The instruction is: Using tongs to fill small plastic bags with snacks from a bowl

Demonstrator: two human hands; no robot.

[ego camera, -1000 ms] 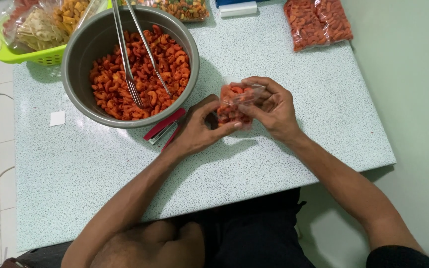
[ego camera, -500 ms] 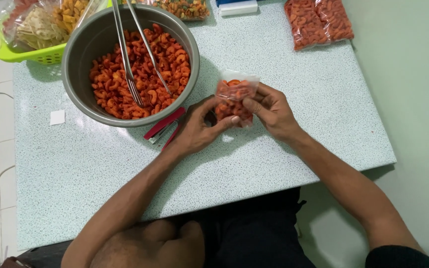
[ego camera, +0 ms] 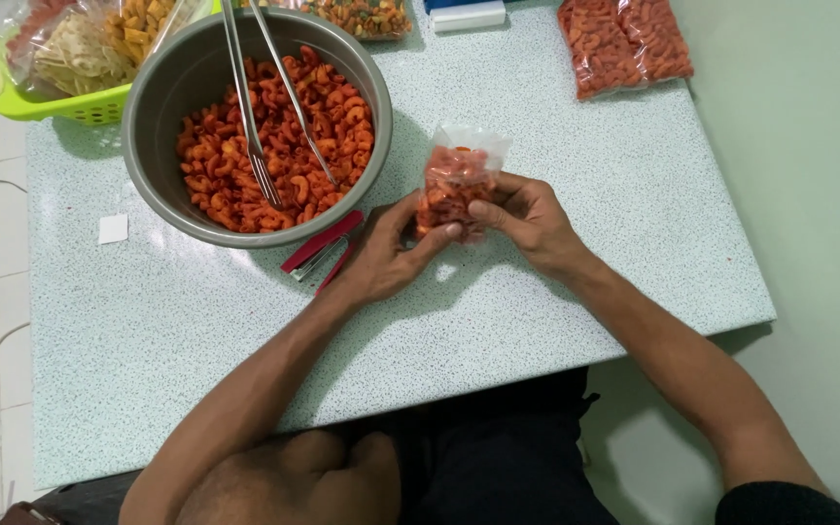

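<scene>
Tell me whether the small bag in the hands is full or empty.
Mostly full: the small clear bag, held by the left hand and right hand, shows orange curled snacks up to its empty top flap.

Two bare forearms in view, no watch-free talk needed: left hand (ego camera: 386, 258) and right hand (ego camera: 529, 222) ungloved, ringless. Black rolled sleeve edge (ego camera: 780, 503) at the right upper arm. Dark black shorts (ego camera: 498, 467) below, bare knee (ego camera: 294, 481) showing.

At frame centre, the left hand (ego camera: 386, 255) and right hand (ego camera: 529, 222) pinch a small clear bag of orange macaroni snacks (ego camera: 454, 185), upright above the speckled table (ego camera: 556, 311). Upper left: a metal bowl (ego camera: 157, 107) holding similar snacks and tongs (ego camera: 264, 87). A red stapler, apparently, (ego camera: 321, 248) lies beside the bowl.
</scene>
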